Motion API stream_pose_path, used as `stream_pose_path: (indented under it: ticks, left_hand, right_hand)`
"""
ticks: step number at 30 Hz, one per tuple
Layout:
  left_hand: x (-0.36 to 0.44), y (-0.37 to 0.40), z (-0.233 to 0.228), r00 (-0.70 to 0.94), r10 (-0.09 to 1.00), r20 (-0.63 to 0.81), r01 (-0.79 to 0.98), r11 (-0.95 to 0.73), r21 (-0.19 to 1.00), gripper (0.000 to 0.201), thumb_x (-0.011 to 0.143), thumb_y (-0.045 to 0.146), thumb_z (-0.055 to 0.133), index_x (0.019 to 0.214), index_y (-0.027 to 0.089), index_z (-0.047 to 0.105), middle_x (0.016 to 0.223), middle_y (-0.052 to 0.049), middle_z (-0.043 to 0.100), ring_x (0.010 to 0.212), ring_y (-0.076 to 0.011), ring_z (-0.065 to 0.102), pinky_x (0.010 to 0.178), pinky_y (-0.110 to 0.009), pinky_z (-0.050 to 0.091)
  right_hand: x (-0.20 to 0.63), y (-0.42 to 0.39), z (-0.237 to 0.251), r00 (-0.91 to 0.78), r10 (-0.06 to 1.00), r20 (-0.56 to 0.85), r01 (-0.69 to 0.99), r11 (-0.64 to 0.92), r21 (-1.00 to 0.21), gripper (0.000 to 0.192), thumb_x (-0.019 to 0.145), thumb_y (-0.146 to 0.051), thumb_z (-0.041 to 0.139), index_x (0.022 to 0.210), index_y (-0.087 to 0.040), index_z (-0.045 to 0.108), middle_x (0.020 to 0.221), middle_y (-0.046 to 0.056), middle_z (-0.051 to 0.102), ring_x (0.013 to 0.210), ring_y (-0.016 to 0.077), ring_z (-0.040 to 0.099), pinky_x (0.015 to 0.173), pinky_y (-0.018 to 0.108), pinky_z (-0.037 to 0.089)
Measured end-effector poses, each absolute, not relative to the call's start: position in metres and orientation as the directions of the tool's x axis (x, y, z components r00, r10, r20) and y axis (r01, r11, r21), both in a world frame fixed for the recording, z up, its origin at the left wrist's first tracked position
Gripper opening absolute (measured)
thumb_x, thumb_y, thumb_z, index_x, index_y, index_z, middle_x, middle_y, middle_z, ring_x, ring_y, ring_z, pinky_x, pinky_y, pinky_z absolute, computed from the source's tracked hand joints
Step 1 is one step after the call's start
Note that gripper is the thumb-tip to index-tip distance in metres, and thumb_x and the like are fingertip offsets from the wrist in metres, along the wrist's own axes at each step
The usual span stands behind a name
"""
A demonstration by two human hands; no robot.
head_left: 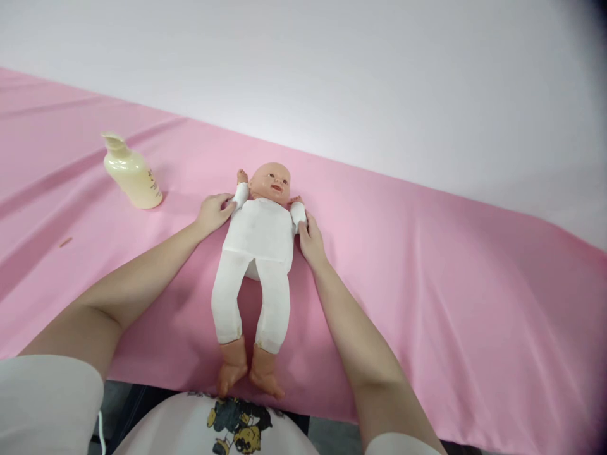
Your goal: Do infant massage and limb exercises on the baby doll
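Observation:
A baby doll (258,243) in a white body suit lies on its back on the pink cloth (427,284), head away from me and bare feet at the near edge. My left hand (214,212) grips the doll's arm on the left side, fingers curled on the white sleeve. My right hand (310,240) rests against the doll's other arm, fingers along the sleeve and the torso's side.
A cream-coloured lotion bottle (130,172) stands on the cloth to the left of the doll. A small brown speck (65,241) lies on the cloth further left. Behind the cloth rises a pale wall (332,76). The cloth's near edge runs just past the doll's feet.

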State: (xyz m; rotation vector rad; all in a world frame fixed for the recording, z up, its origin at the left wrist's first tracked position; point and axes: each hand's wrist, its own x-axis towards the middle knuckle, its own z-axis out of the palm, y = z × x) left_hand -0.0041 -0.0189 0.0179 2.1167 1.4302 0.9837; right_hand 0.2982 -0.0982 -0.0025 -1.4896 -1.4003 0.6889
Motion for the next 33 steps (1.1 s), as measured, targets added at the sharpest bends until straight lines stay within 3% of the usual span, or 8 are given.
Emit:
stream_pose_path:
  ticks: [4,10,13,18,23,27,30,33]
  left_hand:
    - [-0.005,-0.015,0.010,0.210,0.945,0.249,0.558,-0.325,0.763,0.044,0.085,0.044,0.056,0.121,0.021,0.065,0.110,-0.007,0.074,0.099,-0.0260,0.066,0.094,-0.041,0.049]
    - [-0.003,-0.004,-0.001,0.182,0.963,0.197,0.136,-0.223,0.965,0.047,0.068,0.031,0.069,0.112,0.020,0.057,0.101,-0.004,0.071,0.094,-0.0224,0.067,0.092,-0.040,0.050]
    - [-0.001,-0.003,0.002,0.181,0.968,0.174,-0.057,-0.166,0.984,0.050,0.062,0.023,0.071,0.109,0.020,0.056,0.094,-0.001,0.071,0.087,-0.0204,0.067,0.087,-0.037,0.050]
    - [-0.001,-0.004,0.007,0.247,0.956,0.158,-0.278,-0.087,0.957,0.050,0.054,0.012,0.074,0.101,0.019,0.061,0.089,0.001,0.072,0.084,-0.0173,0.068,0.082,-0.031,0.050]
    - [-0.001,-0.002,0.004,0.323,0.939,0.118,-0.349,0.003,0.937,0.036,0.054,0.006,0.075,0.086,0.018,0.065,0.085,-0.001,0.074,0.081,-0.0186,0.069,0.079,-0.033,0.053]
    - [-0.002,-0.001,0.004,0.341,0.935,0.094,-0.293,0.011,0.956,0.025,0.053,0.000,0.073,0.066,0.017,0.059,0.075,0.000,0.071,0.085,-0.0176,0.070,0.079,-0.031,0.053]
    - [-0.002,-0.003,0.008,0.344,0.934,0.097,-0.245,-0.011,0.970,0.026,0.051,-0.002,0.074,0.062,0.016,0.058,0.072,0.001,0.068,0.085,-0.0162,0.069,0.081,-0.029,0.052]
    - [-0.001,-0.007,0.013,0.340,0.936,0.088,-0.253,0.002,0.967,0.025,0.051,0.003,0.076,0.063,0.016,0.060,0.073,0.001,0.068,0.079,-0.0151,0.068,0.078,-0.028,0.052]
  right_hand:
    - [0.302,-0.095,-0.010,0.163,0.962,0.220,0.360,0.149,-0.921,0.066,0.089,-0.055,0.059,0.148,-0.028,0.047,0.158,0.008,0.048,0.147,0.0288,0.044,0.127,0.055,0.029]
    - [0.303,-0.087,-0.022,0.162,0.952,0.259,0.114,0.243,-0.963,0.068,0.086,-0.052,0.065,0.147,-0.032,0.044,0.159,0.004,0.046,0.148,0.0252,0.043,0.128,0.053,0.030]
    - [0.301,-0.085,-0.019,0.151,0.958,0.243,-0.059,0.254,-0.965,0.071,0.082,-0.048,0.071,0.145,-0.033,0.044,0.157,0.004,0.049,0.147,0.0240,0.046,0.127,0.051,0.032]
    - [0.303,-0.084,-0.010,0.115,0.977,0.182,-0.282,0.207,-0.937,0.068,0.067,-0.033,0.085,0.129,-0.030,0.058,0.140,0.004,0.066,0.136,0.0250,0.058,0.123,0.049,0.039]
    - [0.312,-0.078,-0.016,0.124,0.986,0.110,-0.354,0.148,-0.923,0.057,0.054,-0.018,0.086,0.107,-0.029,0.068,0.117,0.000,0.076,0.121,0.0255,0.067,0.114,0.047,0.049]
    - [0.308,-0.083,-0.013,0.145,0.988,0.045,-0.322,0.090,-0.943,0.037,0.055,-0.015,0.080,0.088,-0.027,0.069,0.103,-0.001,0.077,0.109,0.0235,0.070,0.104,0.042,0.055]
    - [0.302,-0.090,-0.004,0.145,0.989,0.042,-0.264,0.080,-0.961,0.027,0.056,-0.014,0.076,0.078,-0.026,0.067,0.101,-0.001,0.076,0.105,0.0212,0.070,0.100,0.037,0.056]
    - [0.300,-0.093,0.001,0.158,0.987,0.027,-0.271,0.070,-0.960,0.030,0.053,-0.013,0.076,0.078,-0.026,0.066,0.098,0.000,0.075,0.104,0.0212,0.069,0.096,0.035,0.058]
